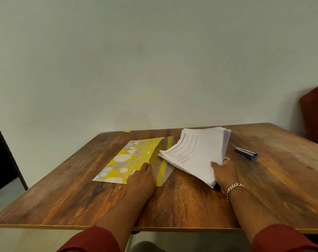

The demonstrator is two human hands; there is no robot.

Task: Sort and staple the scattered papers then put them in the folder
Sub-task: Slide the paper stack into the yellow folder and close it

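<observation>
Your wooden desk (172, 200) stands against a plain pale wall (136, 60), and a dark red chair back (314, 117) shows past its far right corner. On the desk's middle lies the yellow folder (129, 160), patterned with white and grey shapes, its right flap lifted a little off the wood. Just right of it, overlapping that flap's edge, is the thick stack of printed papers (198, 153), fanned and raised at the near end. Your right hand (224, 174) grips the stack's near right corner, thumb on top and fingers curled beneath; a ring shows on one finger and a chain bracelet (234, 188) circles the wrist. Your left hand (142, 179) rests flat on the folder's near edge, fingers straight and pressing it down. Both your sleeves are dark red. A blue stapler (246, 153) lies on the desk to the right of the papers, apart from them. A small yellow bit (127, 131) sits at the desk's far edge by the wall.
</observation>
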